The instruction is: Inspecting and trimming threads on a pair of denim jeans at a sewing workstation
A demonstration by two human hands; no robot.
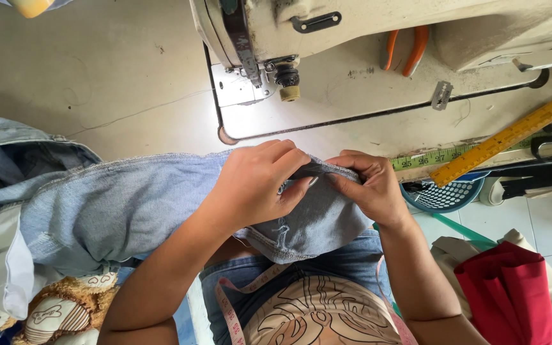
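Both hands, left hand [257,185] and right hand [367,188], have fingers pinched tight on the denim cloth [129,204], folding its edge just below the sewing machine [301,38]. Next, I think, it needs sliding under the needle.

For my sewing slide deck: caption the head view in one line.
Both hands, left hand and right hand, pinch a folded edge of light blue denim before an industrial sewing machine.

My left hand [257,182] covers the denim's [129,204] folded edge. Above it, the sewing machine [352,25] is cropped. I can't see its needle.
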